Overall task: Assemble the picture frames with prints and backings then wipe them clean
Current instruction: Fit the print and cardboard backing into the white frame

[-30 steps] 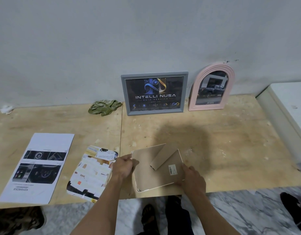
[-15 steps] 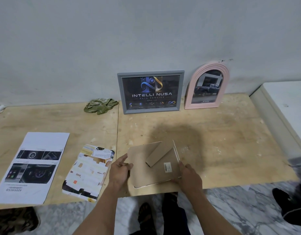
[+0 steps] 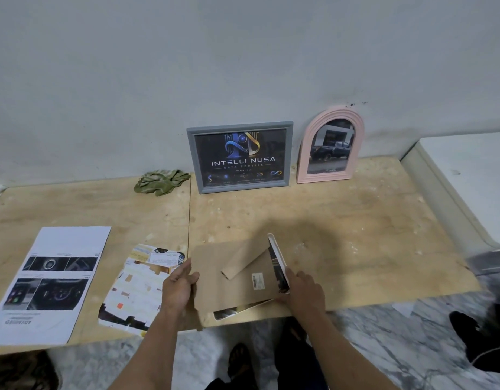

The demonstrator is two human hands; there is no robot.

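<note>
- Three picture frames were in view on the plywood table: a grey frame with a dark logo print and a pink arched frame with a truck photo, both standing against the wall, and a white frame at the near edge.
- Two loose prints lay flat at the left: a white sheet of dark car-interior photos and a colourful print just beside it.
- One crumpled green cloth sat by the wall, left of the grey frame.
- One brown backing board, its easel leg folded out, lay between the person's two hands.
- The left hand had its fingers nearly straight, the thumb and fingertips meeting the board's left edge; whether they pinched it cannot be told.
- The right hand curled its fingers around the white frame's lower right corner, the frame tipped up on edge along the board's right side.
</note>
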